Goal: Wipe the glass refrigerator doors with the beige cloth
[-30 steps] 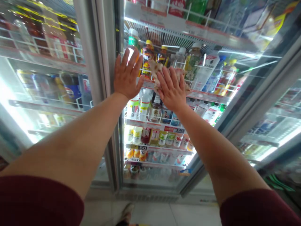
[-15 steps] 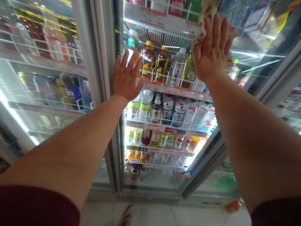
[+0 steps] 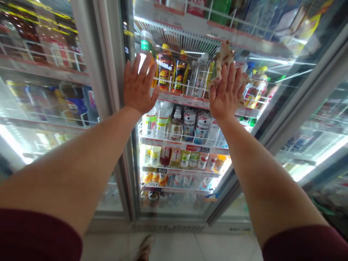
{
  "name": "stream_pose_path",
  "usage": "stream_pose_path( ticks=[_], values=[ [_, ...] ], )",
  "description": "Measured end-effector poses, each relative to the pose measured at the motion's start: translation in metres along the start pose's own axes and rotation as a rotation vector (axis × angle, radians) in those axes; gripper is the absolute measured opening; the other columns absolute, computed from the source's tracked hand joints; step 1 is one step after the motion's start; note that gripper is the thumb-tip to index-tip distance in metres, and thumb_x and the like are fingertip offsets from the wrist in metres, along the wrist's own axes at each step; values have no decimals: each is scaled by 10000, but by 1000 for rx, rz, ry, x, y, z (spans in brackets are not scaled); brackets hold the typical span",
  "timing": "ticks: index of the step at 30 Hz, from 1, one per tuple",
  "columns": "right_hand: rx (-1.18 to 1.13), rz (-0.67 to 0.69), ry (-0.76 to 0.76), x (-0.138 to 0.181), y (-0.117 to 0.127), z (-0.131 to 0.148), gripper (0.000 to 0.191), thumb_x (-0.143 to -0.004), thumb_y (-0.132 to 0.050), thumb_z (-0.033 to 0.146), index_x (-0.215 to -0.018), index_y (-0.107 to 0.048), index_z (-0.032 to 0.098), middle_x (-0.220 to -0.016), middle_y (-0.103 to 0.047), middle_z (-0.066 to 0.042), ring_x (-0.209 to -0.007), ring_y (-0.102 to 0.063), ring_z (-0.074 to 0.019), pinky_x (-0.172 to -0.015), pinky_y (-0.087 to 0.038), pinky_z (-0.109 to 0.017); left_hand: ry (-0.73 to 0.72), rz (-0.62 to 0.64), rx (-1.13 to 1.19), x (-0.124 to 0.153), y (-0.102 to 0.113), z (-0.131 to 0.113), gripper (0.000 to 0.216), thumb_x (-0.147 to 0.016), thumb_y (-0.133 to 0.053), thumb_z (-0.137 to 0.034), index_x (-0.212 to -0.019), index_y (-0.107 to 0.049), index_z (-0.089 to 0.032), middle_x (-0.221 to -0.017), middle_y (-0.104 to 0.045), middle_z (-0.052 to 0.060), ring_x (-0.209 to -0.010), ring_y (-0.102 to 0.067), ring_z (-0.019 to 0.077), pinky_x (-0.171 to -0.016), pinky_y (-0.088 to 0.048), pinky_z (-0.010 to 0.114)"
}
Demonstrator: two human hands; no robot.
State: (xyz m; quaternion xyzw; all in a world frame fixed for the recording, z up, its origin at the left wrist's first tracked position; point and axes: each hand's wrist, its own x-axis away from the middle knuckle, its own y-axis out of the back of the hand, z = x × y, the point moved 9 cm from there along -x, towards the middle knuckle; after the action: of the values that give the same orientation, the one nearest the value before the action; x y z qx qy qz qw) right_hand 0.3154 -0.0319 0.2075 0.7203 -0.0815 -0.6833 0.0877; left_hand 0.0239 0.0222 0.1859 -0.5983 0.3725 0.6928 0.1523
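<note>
My left hand (image 3: 140, 85) rests flat with fingers spread against the glass door (image 3: 176, 211) of an upright drinks fridge, close to the door's left frame. Under my right hand (image 3: 225, 96) is a crumpled, cream-coloured cloth (image 3: 226, 52) with brownish patches. The palm and stretched fingers press it to the glass, hiding its middle. Behind the glass, dark bottles with yellow caps (image 3: 164, 69) stand between my two hands. A bottle with a green label (image 3: 146, 43) shows just above my left fingers.
Lower shelves hold white-labelled bottles (image 3: 202, 125) and small juice bottles (image 3: 185, 158). Grey door frames (image 3: 104, 54) run along both sides. Neighbouring fridge doors show more drinks, including a blue-labelled bottle (image 3: 74, 105). Below are pale floor tiles (image 3: 168, 246) and a foot in a shoe (image 3: 146, 246).
My right hand has slid the cloth down and to the left across the glass. My left hand stays at about the same spot on the door. The view has shifted slightly.
</note>
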Motion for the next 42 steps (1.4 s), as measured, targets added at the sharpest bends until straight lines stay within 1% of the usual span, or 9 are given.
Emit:
stream_pose_path(
  ticks=[6,13,15,18,23,28,33,38,42],
  values=[
    [-30,45,47,77,-18,-4,681,-1049,-276,503,-1644,-341,179,-1722,-303,-132,-1631,-156,-312,-1293,-160,-635,14,-20,14,1,3,-1,838,-931,-296,-738,-1644,-294,-298,-1713,-148,-171,-1625,54,184,-1344,154,482],
    [-86,303,224,169,-35,-17,543,-1032,-417,486,-1510,-574,279,-1588,-532,-121,-1546,-393,-342,-1267,-266,-637,-45,0,-30,-1,-1,-5,1005,-841,-230,-829,-1656,-241,-240,-1680,-300,-164,-1521,356,100,-1279,282,371],
    [-83,350,308,165,-33,-21,514,-1030,-449,486,-1498,-582,319,-1576,-550,-92,-1531,-422,-322,-1271,-276,-613,-44,-25,-9,-1,2,-6,948,-870,-226,-794,-1652,-265,-260,-1694,-246,-181,-1550,306,113,-1295,255,390],
    [-67,291,327,119,-20,-32,538,-1033,-438,491,-1529,-543,313,-1619,-500,-80,-1565,-362,-310,-1287,-238,-607,-44,-39,0,-1,3,-7,873,-910,-236,-728,-1660,-262,-282,-1698,-222,-183,-1584,226,123,-1316,217,423],
    [-20,-14,87,4,13,-42,675,-1065,-310,480,-1648,-308,140,-1724,-281,-163,-1635,-125,-321,-1276,-150,-665,-64,7,-29,0,-2,-7,903,-900,-302,-697,-1682,-166,-265,-1701,-224,-177,-1546,318,123,-1288,286,460],
    [-64,-74,-36,-60,11,-16,710,-1097,-245,475,-1657,-162,47,-1748,-170,-193,-1619,-22,-296,-1260,-24,-652,-38,-15,-18,2,2,-8,867,-903,-363,-691,-1679,-222,-332,-1699,-239,-171,-1601,183,170,-1350,148,472],
    [-249,-134,-10,-57,4,-1,715,-1082,-259,527,-1680,-148,151,-1762,-181,-84,-1612,103,-282,-1240,128,-641,-26,-13,-24,4,4,-9,848,-916,-356,-673,-1682,-201,-344,-1698,-236,-174,-1595,198,179,-1350,138,518],
    [-39,-14,67,-20,-5,18,695,-1061,-231,480,-1693,-145,203,-1748,-238,-75,-1647,39,-289,-1287,-40,-673,-19,-31,-3,3,4,-7,747,-965,-366,-623,-1667,-246,-397,-1701,-203,-182,-1614,100,189,-1363,109,503],
    [-23,-45,89,21,-8,35,690,-1055,-302,472,-1686,-209,208,-1735,-267,-121,-1639,-117,-328,-1280,-172,-681,-17,-42,6,3,6,-9,703,-989,-385,-580,-1659,-274,-398,-1707,-187,-171,-1626,8,223,-1360,99,526]
  ],
)
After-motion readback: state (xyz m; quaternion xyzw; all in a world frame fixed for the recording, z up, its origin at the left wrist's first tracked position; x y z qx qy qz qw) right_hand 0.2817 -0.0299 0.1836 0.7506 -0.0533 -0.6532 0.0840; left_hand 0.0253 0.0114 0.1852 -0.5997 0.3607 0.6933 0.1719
